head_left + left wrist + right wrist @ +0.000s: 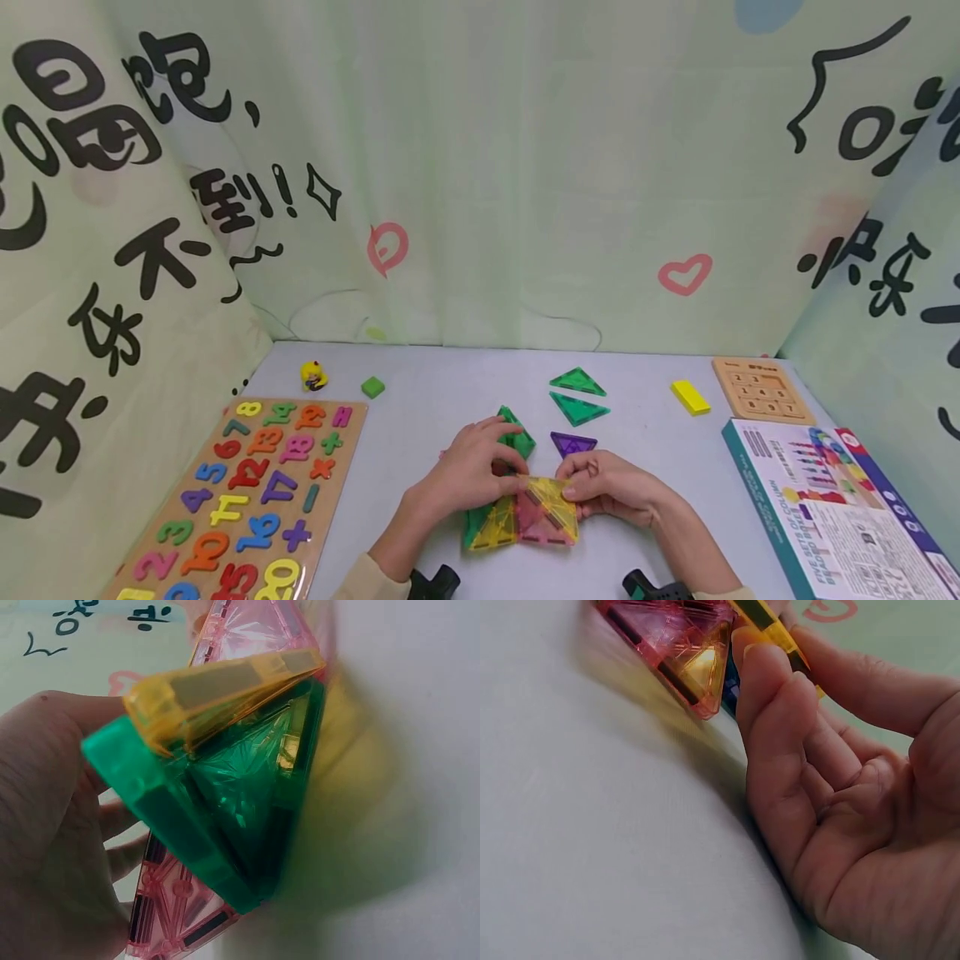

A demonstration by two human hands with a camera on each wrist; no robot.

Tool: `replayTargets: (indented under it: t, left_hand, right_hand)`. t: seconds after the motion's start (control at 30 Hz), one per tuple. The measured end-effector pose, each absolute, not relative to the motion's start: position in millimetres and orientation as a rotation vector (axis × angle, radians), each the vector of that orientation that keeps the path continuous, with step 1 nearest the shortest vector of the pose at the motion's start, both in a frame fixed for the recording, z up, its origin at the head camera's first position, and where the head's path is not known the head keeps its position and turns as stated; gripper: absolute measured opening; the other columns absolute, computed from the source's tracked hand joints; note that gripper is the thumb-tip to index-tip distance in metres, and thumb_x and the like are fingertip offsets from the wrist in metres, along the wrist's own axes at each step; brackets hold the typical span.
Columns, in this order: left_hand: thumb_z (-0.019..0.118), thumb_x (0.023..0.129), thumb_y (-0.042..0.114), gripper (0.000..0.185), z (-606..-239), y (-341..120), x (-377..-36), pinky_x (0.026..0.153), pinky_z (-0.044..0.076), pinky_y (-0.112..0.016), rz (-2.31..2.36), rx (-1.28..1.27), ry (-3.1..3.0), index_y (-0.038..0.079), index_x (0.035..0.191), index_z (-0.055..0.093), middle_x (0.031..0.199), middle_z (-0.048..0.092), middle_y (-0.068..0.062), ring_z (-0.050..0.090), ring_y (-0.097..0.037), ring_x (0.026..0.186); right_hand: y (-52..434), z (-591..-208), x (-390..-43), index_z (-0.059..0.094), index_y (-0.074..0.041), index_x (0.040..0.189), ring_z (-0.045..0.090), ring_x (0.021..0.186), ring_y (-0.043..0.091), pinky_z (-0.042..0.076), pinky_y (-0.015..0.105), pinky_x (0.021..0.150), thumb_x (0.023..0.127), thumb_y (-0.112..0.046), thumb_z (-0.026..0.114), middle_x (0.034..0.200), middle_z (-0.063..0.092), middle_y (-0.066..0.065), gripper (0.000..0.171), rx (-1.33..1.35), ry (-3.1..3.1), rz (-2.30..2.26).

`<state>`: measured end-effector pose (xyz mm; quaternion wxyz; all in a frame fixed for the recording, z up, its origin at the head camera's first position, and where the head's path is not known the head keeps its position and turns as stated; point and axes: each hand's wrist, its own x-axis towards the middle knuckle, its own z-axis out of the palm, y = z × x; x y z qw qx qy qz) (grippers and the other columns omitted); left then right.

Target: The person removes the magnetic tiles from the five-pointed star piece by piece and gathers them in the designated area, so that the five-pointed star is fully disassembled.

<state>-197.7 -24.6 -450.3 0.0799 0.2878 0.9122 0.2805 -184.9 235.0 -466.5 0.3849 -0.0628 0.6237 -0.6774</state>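
On a pale grey table (420, 392) walled by green printed curtains (480, 167), a cluster of translucent plastic triangle tiles (525, 517), long axis running 9 to 3 o'clock, is gripped by the left hand (468, 475) and pinched by the right hand (607, 487).

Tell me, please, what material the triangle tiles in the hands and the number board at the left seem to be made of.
The triangle tiles look like glossy translucent plastic: light passes through the green, yellow and pink pieces, and dark strips, perhaps magnets, sit inside the edges. The number board looks like matte wood or fibreboard, tan with a flat surface; its coloured numbers seem painted, though that is uncertain.
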Motion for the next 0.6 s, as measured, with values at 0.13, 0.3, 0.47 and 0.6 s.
replayTargets:
  t: [0.13, 0.3, 0.47, 0.6]
  left_hand:
    - [0.076, 0.085, 0.042, 0.014, -450, -27, -200, 0.12, 0.021, -0.06, 0.807, 0.931, 2.719, 0.037, 0.098, 0.076, 0.148, 0.051, 0.009, 0.029, -0.025, 0.15]
    - [0.077, 0.084, 0.039, 0.011, -450, -27, -201, 0.12, 0.023, -0.058, 0.799, 0.944, 2.715, 0.036, 0.095, 0.076, 0.145, 0.054, 0.011, 0.03, -0.024, 0.151]
    - [0.078, 0.085, 0.038, 0.004, -452, -26, -202, 0.118, 0.025, -0.06, 0.811, 0.944, 2.707, 0.036, 0.088, 0.075, 0.143, 0.056, 0.009, 0.029, -0.025, 0.151]
    - [0.077, 0.085, 0.037, 0.005, -453, -26, -202, 0.119, 0.025, -0.06, 0.825, 0.947, 2.698, 0.038, 0.082, 0.073, 0.142, 0.056, 0.009, 0.028, -0.026, 0.151]
  right_hand:
    - [234, -466, -184, 0.061, -0.008, 0.102, 0.068, 0.076, 0.006, 0.057, 0.02, 0.07, 0.09, -0.006, 0.066, 0.089, 0.074, -0.001, 0.013, -0.174, 1.56, -1.743]
    - [234, -465, -184, 0.061, -0.009, 0.101, 0.067, 0.074, 0.005, 0.057, 0.02, 0.069, 0.09, -0.006, 0.066, 0.085, 0.074, -0.003, 0.013, -0.192, 1.567, -1.742]
    - [240, -464, -187, 0.062, -0.009, 0.103, 0.064, 0.072, 0.006, 0.056, 0.02, 0.069, 0.089, -0.01, 0.069, 0.083, 0.072, -0.005, 0.015, -0.146, 1.645, -1.734]
    - [257, -454, -190, 0.065, -0.011, 0.109, 0.061, 0.077, 0.009, 0.054, 0.021, 0.071, 0.092, -0.014, 0.066, 0.095, 0.069, -0.003, 0.016, -0.103, 1.759, -1.75]
